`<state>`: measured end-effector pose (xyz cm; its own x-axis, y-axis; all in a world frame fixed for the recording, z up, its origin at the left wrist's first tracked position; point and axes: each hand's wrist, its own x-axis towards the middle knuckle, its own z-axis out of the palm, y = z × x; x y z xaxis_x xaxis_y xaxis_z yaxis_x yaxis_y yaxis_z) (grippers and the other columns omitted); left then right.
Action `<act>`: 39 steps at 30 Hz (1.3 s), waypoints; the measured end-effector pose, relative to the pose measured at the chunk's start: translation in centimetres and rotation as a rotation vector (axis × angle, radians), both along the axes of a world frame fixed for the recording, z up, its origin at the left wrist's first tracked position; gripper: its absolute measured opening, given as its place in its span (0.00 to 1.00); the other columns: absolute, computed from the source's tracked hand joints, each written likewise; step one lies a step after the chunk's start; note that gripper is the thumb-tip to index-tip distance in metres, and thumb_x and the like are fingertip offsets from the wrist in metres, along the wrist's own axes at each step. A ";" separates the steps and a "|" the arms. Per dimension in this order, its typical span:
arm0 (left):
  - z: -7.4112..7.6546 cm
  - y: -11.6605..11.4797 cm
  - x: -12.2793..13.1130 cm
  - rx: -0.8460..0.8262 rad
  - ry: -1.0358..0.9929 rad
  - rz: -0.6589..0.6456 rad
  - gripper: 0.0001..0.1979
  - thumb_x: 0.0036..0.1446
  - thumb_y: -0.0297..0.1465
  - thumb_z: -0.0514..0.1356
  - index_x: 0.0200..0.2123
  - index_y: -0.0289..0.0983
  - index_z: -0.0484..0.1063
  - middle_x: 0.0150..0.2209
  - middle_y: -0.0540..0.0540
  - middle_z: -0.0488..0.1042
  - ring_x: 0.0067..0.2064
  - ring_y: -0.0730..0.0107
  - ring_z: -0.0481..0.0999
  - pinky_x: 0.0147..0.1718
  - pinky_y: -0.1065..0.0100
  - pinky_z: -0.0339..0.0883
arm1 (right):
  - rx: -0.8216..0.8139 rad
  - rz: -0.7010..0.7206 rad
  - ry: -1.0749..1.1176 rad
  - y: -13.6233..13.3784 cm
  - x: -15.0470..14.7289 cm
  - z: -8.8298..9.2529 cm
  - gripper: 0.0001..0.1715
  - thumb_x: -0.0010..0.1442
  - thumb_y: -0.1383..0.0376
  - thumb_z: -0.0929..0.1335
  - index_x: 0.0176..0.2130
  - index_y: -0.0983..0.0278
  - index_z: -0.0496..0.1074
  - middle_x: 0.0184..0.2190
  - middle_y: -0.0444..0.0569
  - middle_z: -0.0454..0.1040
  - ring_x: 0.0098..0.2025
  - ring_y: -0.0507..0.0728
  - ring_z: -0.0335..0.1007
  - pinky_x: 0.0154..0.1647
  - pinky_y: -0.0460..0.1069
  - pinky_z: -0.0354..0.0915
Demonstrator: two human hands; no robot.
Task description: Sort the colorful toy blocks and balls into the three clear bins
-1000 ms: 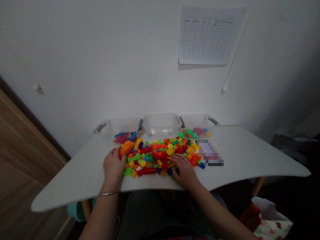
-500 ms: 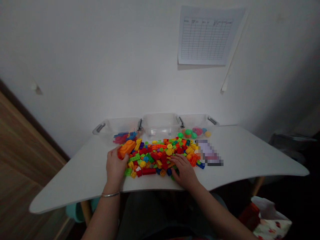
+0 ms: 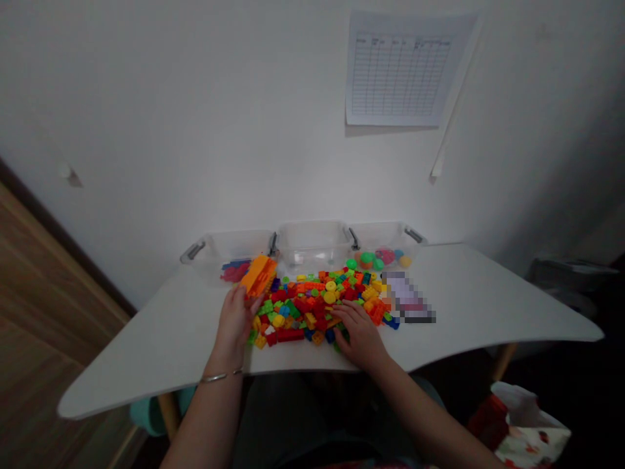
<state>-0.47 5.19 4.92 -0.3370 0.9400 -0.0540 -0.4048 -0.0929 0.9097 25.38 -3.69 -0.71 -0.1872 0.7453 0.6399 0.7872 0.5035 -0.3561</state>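
The orange toy brick (image 3: 258, 275) is the piece most at risk: the left hand (image 3: 236, 324) holds it up only by its lower end, tilted, just above the near side of the pile of plastic bricks (image 3: 303, 309) and close to the left clear plastic bin (image 3: 215, 251). With so little grip, it could slip and drop into the pile, or clip the bin's rim if swung that way. The left fingers (image 3: 243, 301) curl loosely, pinching the brick at its lower end. The right hand (image 3: 360, 335) lies flat on the front of the pile, its fingers (image 3: 342, 311) spread and touching the bricks. Pressing there could shove pieces toward the near edge of the white tabletop (image 3: 469, 293), which lies close by, and bricks could fall to the floor.
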 end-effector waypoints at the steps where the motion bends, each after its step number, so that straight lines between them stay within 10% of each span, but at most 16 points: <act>1: 0.3 0.0 0.3 -0.028 -0.093 -0.053 0.08 0.61 0.30 0.54 0.42 0.39 0.70 0.43 0.45 0.76 0.40 0.73 0.78 0.40 0.70 0.75 | 0.002 0.001 0.002 0.0 0.0 0.0 0.21 0.58 0.69 0.65 0.51 0.64 0.72 0.50 0.54 0.75 0.58 0.62 0.63 0.60 0.63 0.63; 19: 5.9 4.4 5.8 -0.013 -0.279 -0.237 0.07 0.63 0.28 0.53 0.41 0.36 0.70 0.38 0.45 0.76 0.39 0.73 0.79 0.43 0.70 0.74 | 0.015 0.013 0.002 0.0 0.1 0.1 0.20 0.58 0.69 0.65 0.50 0.64 0.72 0.50 0.53 0.75 0.58 0.63 0.63 0.60 0.62 0.63; 27: 5.5 4.8 6.1 0.043 -0.276 -0.288 0.10 0.56 0.28 0.56 0.43 0.36 0.71 0.43 0.43 0.74 0.42 0.69 0.79 0.48 0.65 0.72 | 0.017 0.009 0.010 0.0 0.1 0.1 0.20 0.58 0.69 0.65 0.50 0.64 0.72 0.50 0.53 0.75 0.59 0.62 0.63 0.60 0.62 0.63; 33: 4.0 3.9 5.6 0.095 0.011 -0.306 0.18 0.55 0.33 0.59 0.50 0.42 0.69 0.55 0.42 0.70 0.47 0.65 0.78 0.50 0.57 0.70 | 0.007 0.003 0.012 0.0 0.0 0.1 0.20 0.58 0.69 0.65 0.50 0.64 0.73 0.50 0.53 0.75 0.58 0.62 0.63 0.60 0.62 0.63; 39: 2.1 0.5 4.6 0.396 0.833 -0.205 0.22 0.55 0.33 0.60 0.53 0.40 0.70 0.56 0.38 0.71 0.54 0.56 0.72 0.57 0.51 0.62 | 0.008 0.001 0.002 0.0 0.0 0.2 0.20 0.58 0.69 0.64 0.50 0.63 0.73 0.50 0.53 0.75 0.59 0.62 0.63 0.60 0.62 0.63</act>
<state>4.12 5.74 7.01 0.0502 0.8836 0.4656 0.3183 -0.4561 0.8311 25.38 -3.74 -0.55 -0.1865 0.7398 0.6464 0.7861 0.5070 -0.3535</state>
